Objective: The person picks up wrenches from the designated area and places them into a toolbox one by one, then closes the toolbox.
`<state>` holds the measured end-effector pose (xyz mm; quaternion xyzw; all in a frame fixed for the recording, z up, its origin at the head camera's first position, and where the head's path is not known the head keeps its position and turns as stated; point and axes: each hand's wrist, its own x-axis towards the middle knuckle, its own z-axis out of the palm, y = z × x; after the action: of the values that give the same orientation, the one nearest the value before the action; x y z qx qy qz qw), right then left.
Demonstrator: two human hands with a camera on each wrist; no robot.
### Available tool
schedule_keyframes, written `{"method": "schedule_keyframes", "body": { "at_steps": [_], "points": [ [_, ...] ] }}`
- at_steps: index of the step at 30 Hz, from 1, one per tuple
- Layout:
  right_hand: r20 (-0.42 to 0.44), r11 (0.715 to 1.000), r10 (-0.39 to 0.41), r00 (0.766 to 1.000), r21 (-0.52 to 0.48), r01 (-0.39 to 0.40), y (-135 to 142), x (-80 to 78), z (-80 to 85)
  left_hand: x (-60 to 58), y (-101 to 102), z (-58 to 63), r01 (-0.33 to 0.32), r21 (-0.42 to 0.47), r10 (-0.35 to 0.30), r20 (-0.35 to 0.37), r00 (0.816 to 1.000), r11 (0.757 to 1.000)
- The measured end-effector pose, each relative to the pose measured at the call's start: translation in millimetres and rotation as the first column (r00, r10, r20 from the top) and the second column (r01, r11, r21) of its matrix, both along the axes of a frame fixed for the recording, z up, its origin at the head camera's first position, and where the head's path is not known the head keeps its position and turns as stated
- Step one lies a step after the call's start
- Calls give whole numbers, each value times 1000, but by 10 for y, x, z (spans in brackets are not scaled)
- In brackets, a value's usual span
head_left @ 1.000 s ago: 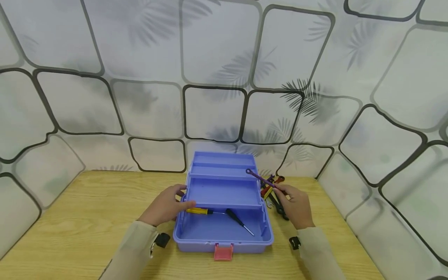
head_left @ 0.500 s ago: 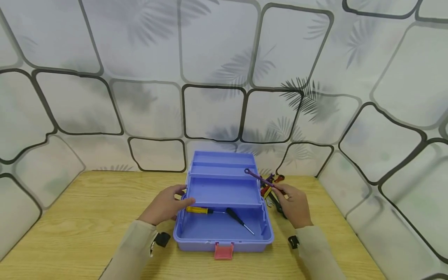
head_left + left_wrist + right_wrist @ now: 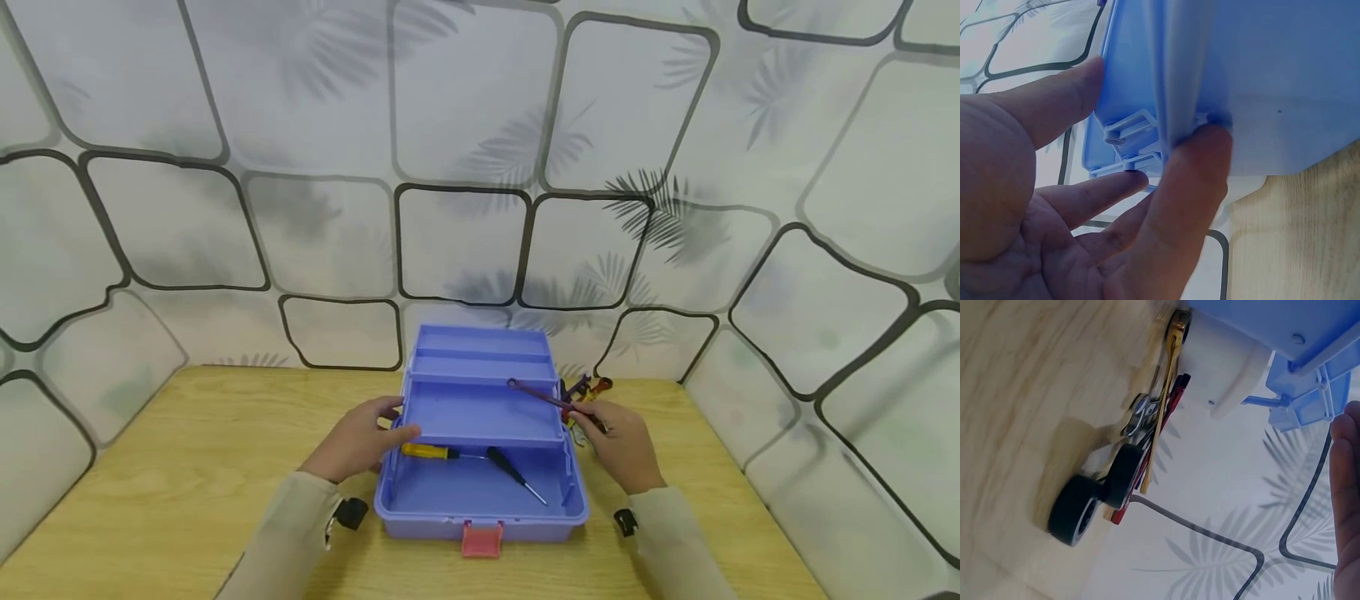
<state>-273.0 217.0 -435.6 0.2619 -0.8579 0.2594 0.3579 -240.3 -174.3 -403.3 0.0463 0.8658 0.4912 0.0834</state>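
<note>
A blue-purple toolbox (image 3: 420, 527) stands open, its tiers fanned out behind the base. My left hand (image 3: 351, 443) holds its left side, thumb on the front corner of the middle tray (image 3: 483, 411). In the left wrist view, fingers (image 3: 1200, 162) bend against the rim and linkage. My right hand (image 3: 624, 446) pinches a purplish-red ring wrench (image 3: 534, 392) by one end. The other end reaches left over the middle tray. Inside the base lie a yellow-handled screwdriver (image 3: 427, 451) and a black-handled screwdriver (image 3: 504, 465). The right wrist view shows only the edge of the right hand (image 3: 1346, 487).
Several tools, including a gold wrench (image 3: 1163, 406) and black handle ends (image 3: 1072, 509), lie piled to the right of the toolbox. A pink latch (image 3: 482, 542) hangs at its front. The wooden table (image 3: 187, 500) meets patterned walls (image 3: 465, 242) behind and at the sides.
My right hand has moved left with the wrench, whose free end has swung lower and farther over the middle tray. The left hand keeps its place on the toolbox.
</note>
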Motion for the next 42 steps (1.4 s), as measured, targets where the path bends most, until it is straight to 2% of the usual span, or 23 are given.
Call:
{"method": "schedule_keyframes", "body": {
  "at_steps": [5,11,16,20,23,30,35,40,42],
  "points": [
    [1,999,18,1000,34,-18,-84,20,22,1,11,-6,-8,-2,8,-8,1000,1000],
    [3,991,64,998,119,-64,-214,37,114,-4,14,-16,-15,-6,15,-8,1000,1000],
    [53,968,91,994,230,-101,-308,13,233,-5,14,-18,-22,-13,22,-7,1000,1000],
    [159,940,111,981,304,-155,-383,-17,304,-5,6,-22,-23,-16,23,-5,1000,1000],
    [285,922,113,952,327,-207,-435,-48,334,-2,2,-23,-22,-11,22,-2,1000,1000],
    [520,912,132,844,270,-308,-515,-86,428,-8,-7,-23,-10,-4,10,2,1000,1000],
    [623,910,126,772,237,-339,-517,-125,481,-14,-14,-30,-10,-1,10,4,1000,1000],
    [679,897,120,724,240,-373,-521,-137,515,-3,-2,-26,-17,0,17,8,1000,1000],
    [687,898,136,714,219,-382,-524,-135,506,0,0,-19,-18,-2,18,9,1000,1000]
  ]
}}
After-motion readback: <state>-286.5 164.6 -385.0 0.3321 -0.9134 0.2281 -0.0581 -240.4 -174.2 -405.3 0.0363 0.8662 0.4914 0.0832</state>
